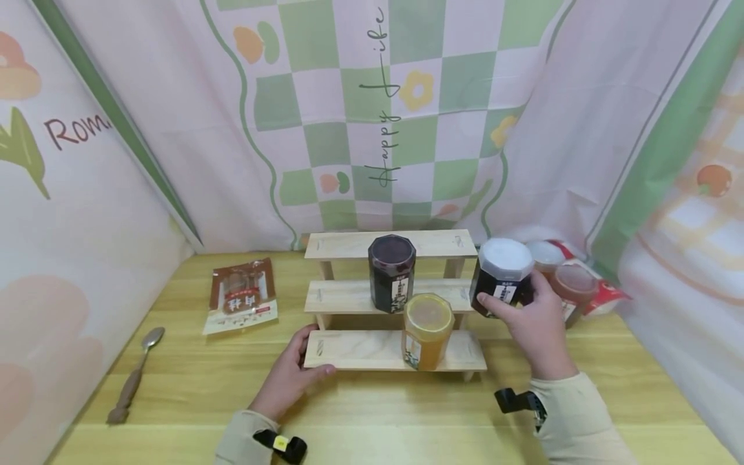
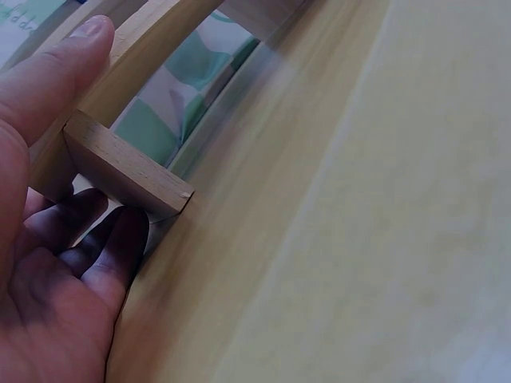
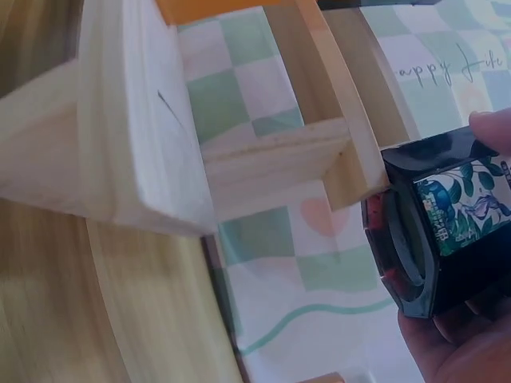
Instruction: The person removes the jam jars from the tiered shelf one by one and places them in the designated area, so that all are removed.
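Observation:
My left hand (image 1: pixel 290 376) holds the left end of a three-tier wooden shelf (image 1: pixel 354 349) at its lowest step. In the left wrist view the thumb lies along the step, with curled fingers beside the leg (image 2: pixel 124 163). My right hand (image 1: pixel 537 323) grips a dark octagonal jar (image 1: pixel 504 274) with a pale, shiny top, raised beside the shelf's right end. The right wrist view shows this jar's leafy label (image 3: pixel 467 203). A dark red-topped jar (image 1: pixel 392 274) stands on the middle step, and an amber jar (image 1: pixel 429 330) on the lowest step, towards the right.
Right of the shelf stand a reddish-brown jar (image 1: pixel 575 287) and another pale-topped jar (image 1: pixel 546 253), with a red and white packet (image 1: pixel 607 297) behind them. At left lie a brown and cream packet (image 1: pixel 241 294) and a brown-handled spoon (image 1: pixel 132 381). A patterned curtain (image 1: pixel 401 135) hangs behind.

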### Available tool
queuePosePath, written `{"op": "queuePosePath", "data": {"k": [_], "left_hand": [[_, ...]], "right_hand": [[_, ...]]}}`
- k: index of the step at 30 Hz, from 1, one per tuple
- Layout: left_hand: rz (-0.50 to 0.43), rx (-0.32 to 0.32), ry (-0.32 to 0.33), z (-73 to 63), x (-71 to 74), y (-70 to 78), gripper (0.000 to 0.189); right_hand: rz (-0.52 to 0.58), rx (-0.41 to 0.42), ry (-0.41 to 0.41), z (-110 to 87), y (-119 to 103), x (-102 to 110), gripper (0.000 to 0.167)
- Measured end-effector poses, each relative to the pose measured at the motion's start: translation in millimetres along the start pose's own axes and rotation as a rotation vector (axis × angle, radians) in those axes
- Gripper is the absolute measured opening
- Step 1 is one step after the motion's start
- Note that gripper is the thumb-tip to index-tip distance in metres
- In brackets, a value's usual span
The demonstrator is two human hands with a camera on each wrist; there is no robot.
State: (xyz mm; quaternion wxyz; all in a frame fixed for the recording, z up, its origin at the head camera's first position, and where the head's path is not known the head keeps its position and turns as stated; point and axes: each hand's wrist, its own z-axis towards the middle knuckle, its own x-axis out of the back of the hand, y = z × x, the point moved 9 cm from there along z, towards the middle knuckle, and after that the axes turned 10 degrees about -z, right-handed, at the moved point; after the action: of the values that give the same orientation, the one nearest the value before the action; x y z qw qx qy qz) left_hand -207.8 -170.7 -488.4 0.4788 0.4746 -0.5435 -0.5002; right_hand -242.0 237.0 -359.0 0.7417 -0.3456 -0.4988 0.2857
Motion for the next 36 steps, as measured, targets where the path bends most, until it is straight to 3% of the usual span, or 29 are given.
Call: {"op": "queuePosePath", "data": {"k": [23,36], "left_hand": [[0.021,0.016,0.022,-0.6,1.0,0.5,0.095],[0.006,0.018,0.014,-0.9,-0.6,1.3,0.094]], "right_hand": [[0.023,-0.137,0.037,12.2,29.9,12.2,0.088],[0.042,-0.208,0.045,20.6,70.2,0.1,0.089]]}}
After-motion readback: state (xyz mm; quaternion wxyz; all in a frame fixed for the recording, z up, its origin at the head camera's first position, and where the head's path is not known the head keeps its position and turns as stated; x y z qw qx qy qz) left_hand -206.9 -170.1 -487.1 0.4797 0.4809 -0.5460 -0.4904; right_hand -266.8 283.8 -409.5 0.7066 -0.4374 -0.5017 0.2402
